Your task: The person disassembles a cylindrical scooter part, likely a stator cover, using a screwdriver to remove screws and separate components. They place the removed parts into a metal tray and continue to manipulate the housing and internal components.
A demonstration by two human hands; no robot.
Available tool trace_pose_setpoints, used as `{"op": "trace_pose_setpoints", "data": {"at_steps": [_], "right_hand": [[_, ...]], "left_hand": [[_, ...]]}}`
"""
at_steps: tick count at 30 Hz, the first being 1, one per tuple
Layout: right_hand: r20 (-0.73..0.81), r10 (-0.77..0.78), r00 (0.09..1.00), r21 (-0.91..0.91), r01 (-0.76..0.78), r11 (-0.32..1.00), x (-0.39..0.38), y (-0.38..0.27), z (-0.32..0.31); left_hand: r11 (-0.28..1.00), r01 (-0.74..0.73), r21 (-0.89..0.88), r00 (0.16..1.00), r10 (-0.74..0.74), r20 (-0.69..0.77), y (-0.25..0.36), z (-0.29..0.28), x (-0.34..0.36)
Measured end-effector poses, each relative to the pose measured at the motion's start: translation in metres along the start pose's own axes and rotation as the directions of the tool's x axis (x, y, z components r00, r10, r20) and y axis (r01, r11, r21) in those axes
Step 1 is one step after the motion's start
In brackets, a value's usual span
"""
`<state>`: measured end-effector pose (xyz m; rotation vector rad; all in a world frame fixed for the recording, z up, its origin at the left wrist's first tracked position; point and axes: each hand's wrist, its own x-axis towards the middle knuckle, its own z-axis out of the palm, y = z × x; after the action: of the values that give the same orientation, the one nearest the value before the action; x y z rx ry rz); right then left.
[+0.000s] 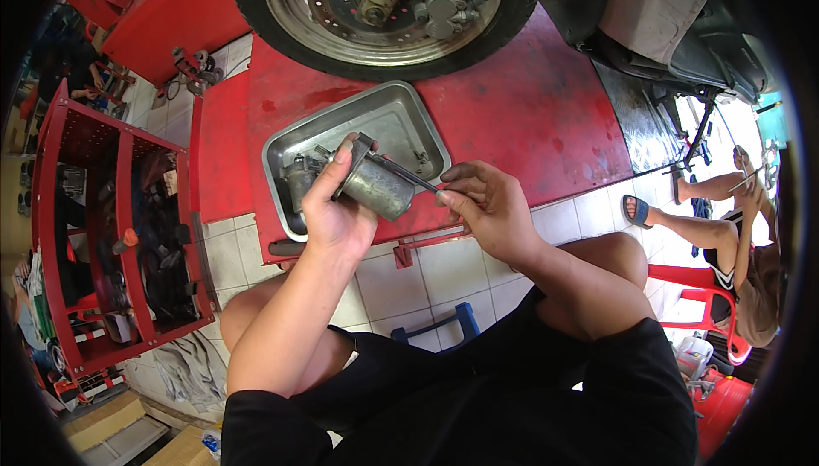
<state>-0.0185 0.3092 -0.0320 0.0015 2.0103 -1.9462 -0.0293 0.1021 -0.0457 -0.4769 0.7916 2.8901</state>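
My left hand [334,223] is wrapped round a grey cylindrical metal motor-like part [381,189] with a flange at its upper end. The part is tilted above the near side of a steel tray [388,116]. In my right hand [499,214], thumb and fingers pinch the near end of a thin dark rod [408,175]. That rod runs beside the cylinder to its flange; whether it is a tool shaft or a long bolt I cannot tell. Another grey metal part [299,181] lies in the tray, partly behind my left hand, with small pieces [421,155] at the tray's right.
The tray sits on a red platform [529,116] under a motorcycle wheel [341,58]. A dark handle [287,248] juts from the platform's near edge. A red tool rack [128,235] stands left, a blue stool [465,319] below. Another person's legs [695,218] show at right.
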Motion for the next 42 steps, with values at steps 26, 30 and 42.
{"op": "trace_pose_setpoints", "data": {"at_steps": [26, 30, 42], "right_hand": [[-0.037, -0.139, 0.990, -0.171, 0.131, 0.977, 0.000, 0.000, -0.007], [0.017, -0.213, 0.977, -0.309, 0.208, 0.928, -0.001, -0.001, -0.008], [0.054, -0.166, 0.985, -0.267, 0.175, 0.948, 0.000, 0.002, -0.011]], "left_hand": [[0.999, 0.003, 0.037, 0.999, -0.001, -0.039, -0.001, 0.001, 0.003], [0.999, 0.001, 0.038, 0.999, 0.001, -0.039, -0.004, -0.002, 0.004], [0.999, 0.040, -0.006, 0.998, -0.041, -0.046, -0.003, 0.000, 0.002]]}}
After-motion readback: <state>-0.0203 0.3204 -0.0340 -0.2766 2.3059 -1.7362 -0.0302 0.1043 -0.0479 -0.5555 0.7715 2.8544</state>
